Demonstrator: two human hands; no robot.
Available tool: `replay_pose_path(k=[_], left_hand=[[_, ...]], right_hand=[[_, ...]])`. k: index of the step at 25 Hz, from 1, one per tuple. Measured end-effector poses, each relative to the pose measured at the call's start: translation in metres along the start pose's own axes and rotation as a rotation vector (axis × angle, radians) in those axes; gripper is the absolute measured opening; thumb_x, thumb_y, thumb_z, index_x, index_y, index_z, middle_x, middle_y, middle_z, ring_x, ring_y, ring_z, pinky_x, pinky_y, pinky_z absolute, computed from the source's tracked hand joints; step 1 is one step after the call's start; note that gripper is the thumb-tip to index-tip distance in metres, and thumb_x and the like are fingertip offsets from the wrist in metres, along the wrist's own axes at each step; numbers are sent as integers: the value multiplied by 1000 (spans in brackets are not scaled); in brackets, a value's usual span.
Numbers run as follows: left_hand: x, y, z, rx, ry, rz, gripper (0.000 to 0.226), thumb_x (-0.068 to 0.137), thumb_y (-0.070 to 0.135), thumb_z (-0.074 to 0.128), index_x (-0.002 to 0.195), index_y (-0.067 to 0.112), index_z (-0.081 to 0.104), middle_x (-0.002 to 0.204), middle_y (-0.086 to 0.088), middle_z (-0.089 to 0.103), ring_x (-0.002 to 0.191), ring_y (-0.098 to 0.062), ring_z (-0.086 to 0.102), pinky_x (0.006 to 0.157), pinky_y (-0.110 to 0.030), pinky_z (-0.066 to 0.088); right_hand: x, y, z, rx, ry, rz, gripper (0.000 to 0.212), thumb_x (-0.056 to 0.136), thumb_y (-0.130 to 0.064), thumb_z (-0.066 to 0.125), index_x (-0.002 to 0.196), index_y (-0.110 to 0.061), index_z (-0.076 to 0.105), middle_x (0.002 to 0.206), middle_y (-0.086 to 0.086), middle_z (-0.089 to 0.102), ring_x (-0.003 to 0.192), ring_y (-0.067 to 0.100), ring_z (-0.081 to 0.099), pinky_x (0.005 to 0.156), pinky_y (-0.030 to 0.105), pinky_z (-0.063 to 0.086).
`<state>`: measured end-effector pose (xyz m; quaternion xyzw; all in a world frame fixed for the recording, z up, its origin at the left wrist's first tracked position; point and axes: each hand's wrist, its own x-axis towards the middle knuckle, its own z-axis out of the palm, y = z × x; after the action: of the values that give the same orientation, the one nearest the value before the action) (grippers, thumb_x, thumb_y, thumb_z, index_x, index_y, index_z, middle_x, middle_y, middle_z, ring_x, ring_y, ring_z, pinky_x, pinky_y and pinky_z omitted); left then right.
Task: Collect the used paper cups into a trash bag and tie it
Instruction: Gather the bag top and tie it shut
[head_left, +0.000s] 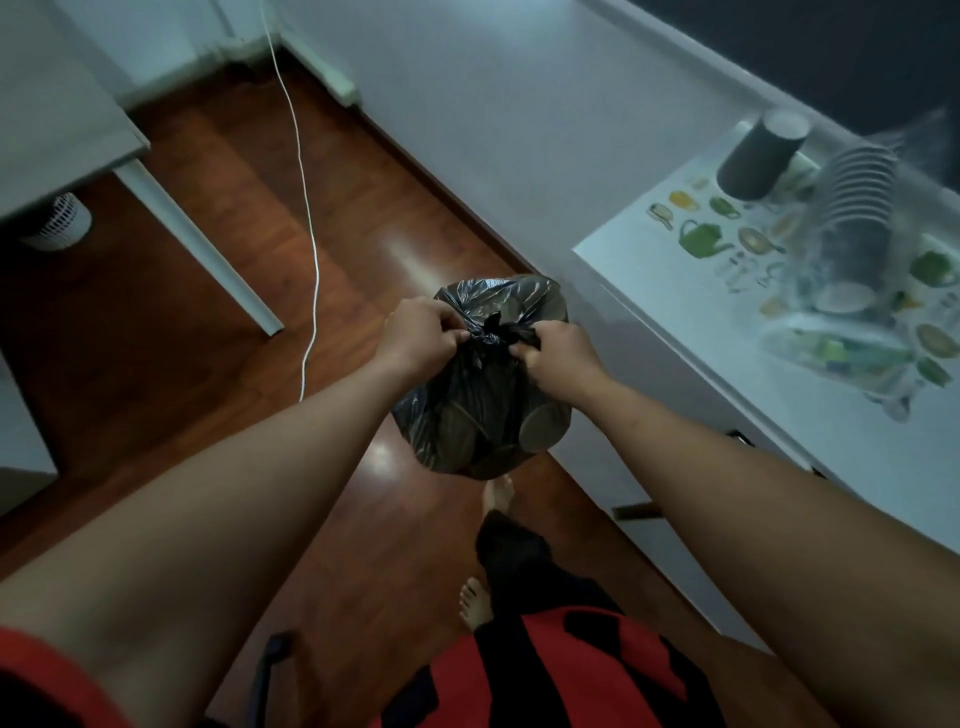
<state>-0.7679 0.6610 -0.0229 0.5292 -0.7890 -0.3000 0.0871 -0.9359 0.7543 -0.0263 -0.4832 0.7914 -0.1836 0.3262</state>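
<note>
A black trash bag (483, 405) hangs in the air above the wooden floor, bulging with round cup shapes that press against its thin plastic. Its gathered top is knotted between my hands. My left hand (423, 332) grips the left end of the knot. My right hand (556, 358) grips the right end, pulled the other way. A dark paper cup (761, 156) stands upside down on the white counter (675, 291) at the right.
On the counter lies a mat printed with green teapots and a clear plastic sleeve of stacked cups (857, 208). A white cable (306, 208) runs down across the floor. A grey table (67, 119) with white legs stands at the left. My bare feet (475, 603) are below the bag.
</note>
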Motion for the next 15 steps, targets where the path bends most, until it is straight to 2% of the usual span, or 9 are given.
replay_pose_path(k=[5, 11, 15], left_hand=[[107, -36, -27, 68, -10, -26, 8, 81, 25, 77, 87, 22, 80, 91, 2, 76, 88, -18, 68, 82, -34, 54], [218, -57, -70, 75, -48, -41, 7, 81, 26, 76, 85, 23, 80, 94, 2, 76, 92, -19, 68, 85, -35, 54], [302, -69, -87, 104, -91, 14, 7, 82, 26, 75, 86, 23, 80, 94, 0, 77, 93, -21, 68, 86, -35, 53]], right_hand=[[110, -34, 26, 85, -7, 57, 18, 92, -30, 59, 92, -13, 66, 91, 8, 68, 82, 28, 63, 72, 40, 53], [218, -84, 22, 156, 28, 89, 16, 92, -27, 59, 87, -12, 66, 86, 4, 64, 79, 24, 59, 66, 31, 44], [288, -106, 23, 176, 83, 140, 16, 92, -27, 59, 83, -14, 64, 88, 4, 63, 82, 26, 59, 68, 33, 45]])
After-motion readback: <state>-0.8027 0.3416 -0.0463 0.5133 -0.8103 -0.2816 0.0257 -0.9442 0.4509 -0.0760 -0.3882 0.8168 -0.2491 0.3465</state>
